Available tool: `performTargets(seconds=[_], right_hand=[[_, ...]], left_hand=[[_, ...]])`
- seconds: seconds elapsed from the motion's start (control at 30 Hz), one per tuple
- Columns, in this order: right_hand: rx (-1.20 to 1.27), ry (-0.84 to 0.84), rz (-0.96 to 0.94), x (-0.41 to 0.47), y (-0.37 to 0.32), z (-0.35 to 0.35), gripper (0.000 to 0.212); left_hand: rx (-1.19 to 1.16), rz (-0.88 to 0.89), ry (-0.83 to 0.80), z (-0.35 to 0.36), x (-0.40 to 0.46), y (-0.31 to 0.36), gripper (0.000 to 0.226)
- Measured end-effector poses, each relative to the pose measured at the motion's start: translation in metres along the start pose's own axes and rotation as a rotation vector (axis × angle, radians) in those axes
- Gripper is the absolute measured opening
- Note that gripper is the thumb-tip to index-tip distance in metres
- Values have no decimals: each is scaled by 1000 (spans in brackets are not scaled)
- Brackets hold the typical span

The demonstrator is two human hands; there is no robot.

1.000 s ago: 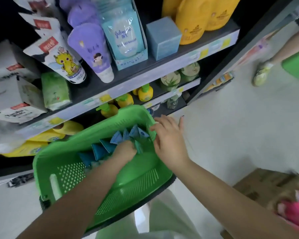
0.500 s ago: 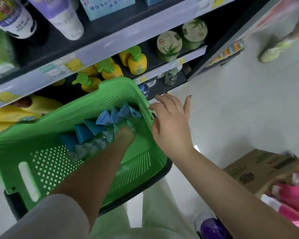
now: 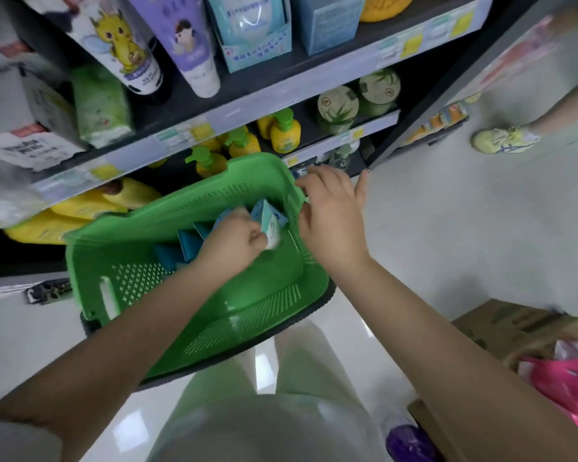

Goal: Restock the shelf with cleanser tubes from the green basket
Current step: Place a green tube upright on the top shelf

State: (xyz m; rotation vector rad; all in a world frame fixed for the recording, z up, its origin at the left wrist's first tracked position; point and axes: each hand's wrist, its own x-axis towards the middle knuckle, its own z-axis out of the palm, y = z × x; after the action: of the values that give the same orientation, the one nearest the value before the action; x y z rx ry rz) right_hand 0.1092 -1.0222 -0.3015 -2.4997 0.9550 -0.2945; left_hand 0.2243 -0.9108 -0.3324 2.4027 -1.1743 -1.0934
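From the head camera, the left hand [image 3: 229, 243] is reaching into the green basket [image 3: 121, 248], its fingers curling around a light blue cleanser tube [image 3: 268, 223] near the basket's far right corner. More blue tubes [image 3: 184, 243] are lying just beside it. The right hand [image 3: 334, 215], fingers relaxed and spread, is resting on the basket's right rim, below the shelf [image 3: 234, 108].
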Motion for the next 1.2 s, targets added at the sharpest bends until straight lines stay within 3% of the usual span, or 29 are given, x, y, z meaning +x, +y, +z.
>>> performTargets(seconds=[0.1, 0.23, 0.3, 0.47, 0.6, 0.73, 0.9, 1.03, 1.2], right_hand=[[-4, -12, 19, 3, -18, -15, 38], [-48, 5, -15, 5, -47, -44, 46], [-25, -56, -65, 8, -64, -64, 51], [406, -368, -189, 20, -116, -121, 67], [582, -428, -261, 27, -161, -172, 57], [631, -314, -350, 36, -206, -218, 53], [699, -151, -436, 51, -251, -266, 44], [750, -17, -519, 66, -288, -300, 39], [768, 148, -600, 83, -338, -347, 35]], left_hand=[[5, 120, 117, -53, -33, 17, 27], [36, 318, 346, -130, -85, 50, 51], [85, 405, 408, -167, -110, 63, 46], [179, 666, 457, -257, -164, 91, 37], [253, 798, 561, -317, -208, 115, 35], [227, 775, 727, -363, -246, 137, 29], [-227, 749, 918, -401, -274, 157, 21], [-383, 768, 822, -422, -288, 161, 38], [-269, 796, 883, -457, -294, 162, 42]])
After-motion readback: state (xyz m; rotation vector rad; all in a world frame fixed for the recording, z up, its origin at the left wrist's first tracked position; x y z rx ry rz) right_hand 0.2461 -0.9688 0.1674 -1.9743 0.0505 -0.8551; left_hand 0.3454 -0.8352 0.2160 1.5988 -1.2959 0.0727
